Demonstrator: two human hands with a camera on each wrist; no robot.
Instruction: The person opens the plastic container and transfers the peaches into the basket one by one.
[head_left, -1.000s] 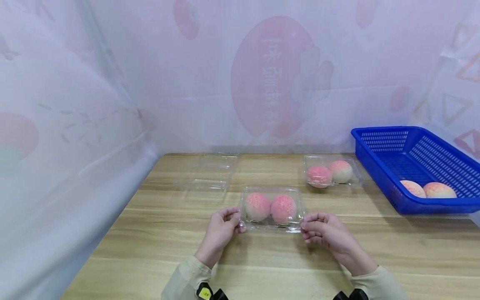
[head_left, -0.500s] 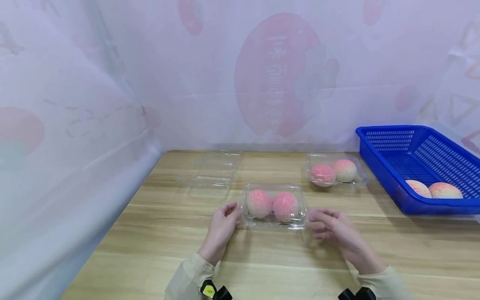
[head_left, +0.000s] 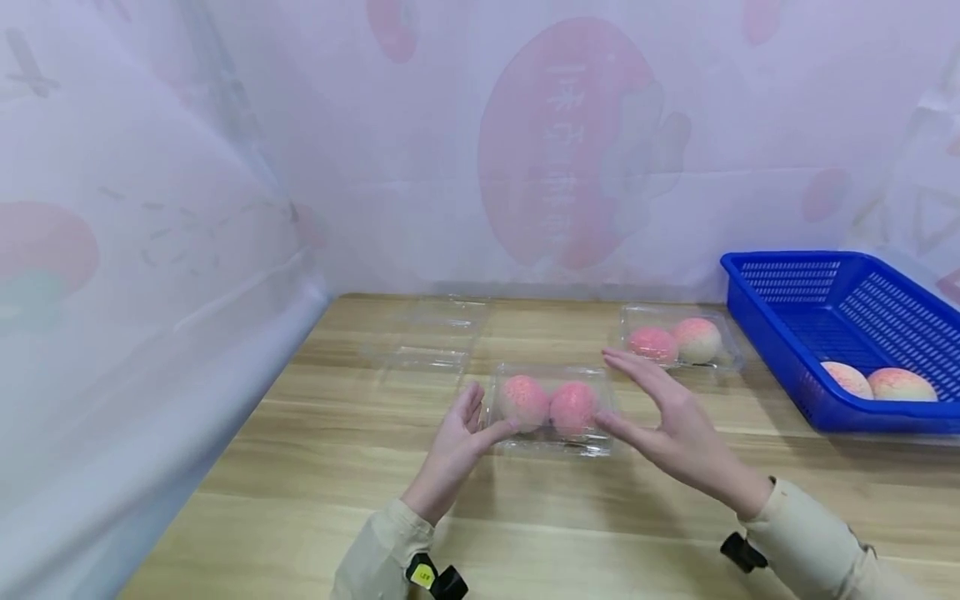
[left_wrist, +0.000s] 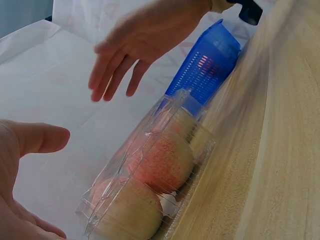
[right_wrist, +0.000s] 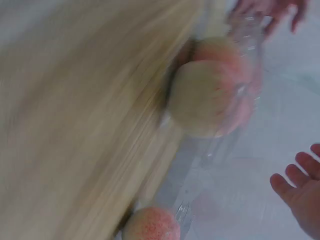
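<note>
A lidded clear plastic box (head_left: 585, 448) stands on the wooden table, holding two pink-and-cream peaches (head_left: 524, 400). At its left side is my left hand (head_left: 453, 450), thumb extended over the near corner in the head view. Off to the right, my right hand (head_left: 686, 429) is raised with thumb and fingers spread wide, the thumb tip overlapping the box's right end. The left wrist view shows a gap between the left thumb (left_wrist: 47, 138) and the box wall. In the right wrist view, blurred by motion, the right fingers (right_wrist: 295, 175) hold nothing.
Behind on the right, another clear box (head_left: 723, 358) holds two peaches (head_left: 697, 340). A blue plastic basket (head_left: 813, 367) with two peaches (head_left: 900, 385) stands at far right. An unfilled clear box (head_left: 427, 362) lies at back left. Printed cloth (head_left: 405, 225) encloses the table.
The right hand has let go of the box's right corner, lifted and spread its fingers. The left hand has loosened from the left corner, its thumb now stretched over the front. The box stays put.
</note>
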